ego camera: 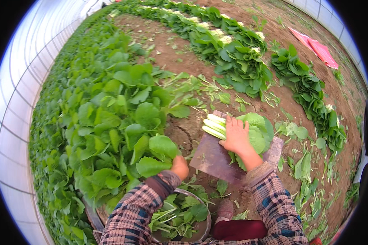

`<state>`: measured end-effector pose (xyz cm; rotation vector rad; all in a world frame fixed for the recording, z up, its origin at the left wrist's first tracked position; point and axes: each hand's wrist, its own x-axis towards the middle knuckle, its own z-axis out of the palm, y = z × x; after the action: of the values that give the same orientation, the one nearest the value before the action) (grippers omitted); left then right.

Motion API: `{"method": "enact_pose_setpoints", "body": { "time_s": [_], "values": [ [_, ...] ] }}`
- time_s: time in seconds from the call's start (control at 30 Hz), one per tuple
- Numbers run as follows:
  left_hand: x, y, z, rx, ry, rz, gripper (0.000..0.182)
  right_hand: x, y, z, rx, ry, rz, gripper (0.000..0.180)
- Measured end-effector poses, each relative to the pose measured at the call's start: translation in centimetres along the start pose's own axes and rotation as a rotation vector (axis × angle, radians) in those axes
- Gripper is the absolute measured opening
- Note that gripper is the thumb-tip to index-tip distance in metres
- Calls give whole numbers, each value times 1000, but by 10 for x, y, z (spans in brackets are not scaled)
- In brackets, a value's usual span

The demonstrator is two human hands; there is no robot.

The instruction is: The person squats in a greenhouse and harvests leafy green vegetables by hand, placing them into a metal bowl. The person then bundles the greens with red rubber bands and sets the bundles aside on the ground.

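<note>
A small bunch of leafy greens (214,126), its pale stems cut, lies on a worn flat board (207,156) in front of me. My right hand (236,134) grips the bunch from above where the stems meet the leaves. The broad leaves (257,131) spread out under and beyond that hand. To the left, my left hand (180,167) is at the edge of the growing greens (110,122), against two large leaves (162,147). Its fingers are mostly hidden, so whether it grasps a plant is unclear.
Below my left arm stands a round basin (207,219) holding loose leaves. Harvested bunches (233,58) lie in rows on the soil, stems showing. Discarded leaves (305,167) are scattered at right. Red sheets (320,50) lie at the far right. Translucent greenhouse film (21,76) curves along the left.
</note>
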<state>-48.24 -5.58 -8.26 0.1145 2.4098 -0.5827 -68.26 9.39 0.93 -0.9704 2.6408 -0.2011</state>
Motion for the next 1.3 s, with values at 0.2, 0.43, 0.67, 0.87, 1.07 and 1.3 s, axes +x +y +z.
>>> {"method": "enact_pose_setpoints", "body": {
  "time_s": [0.2, 0.43, 0.67, 0.87, 1.07, 1.3],
  "values": [
    [-142, 40, -36, -269, 49, -14, 20, -28, -13, -24, -157, 97, -39, 107],
    [-263, 41, -39, -1420, 452, -582, 42, -153, -37, -86, 57, -54, -306, 79],
    [-341, 66, -93, -2460, 1136, -272, 11, -305, -100, -98, 362, -412, -794, 61],
    [-385, 106, -130, -2647, 1423, 25, 17, -374, -167, -35, 1163, -222, -682, 48],
    [-402, 87, -95, -2713, 1627, -199, 8, -395, -167, -19, 1304, -670, -600, 21],
    [-391, 76, -1, -1702, 450, -789, 27, -382, -151, -6, 1324, -668, -524, 20]
  ]
}}
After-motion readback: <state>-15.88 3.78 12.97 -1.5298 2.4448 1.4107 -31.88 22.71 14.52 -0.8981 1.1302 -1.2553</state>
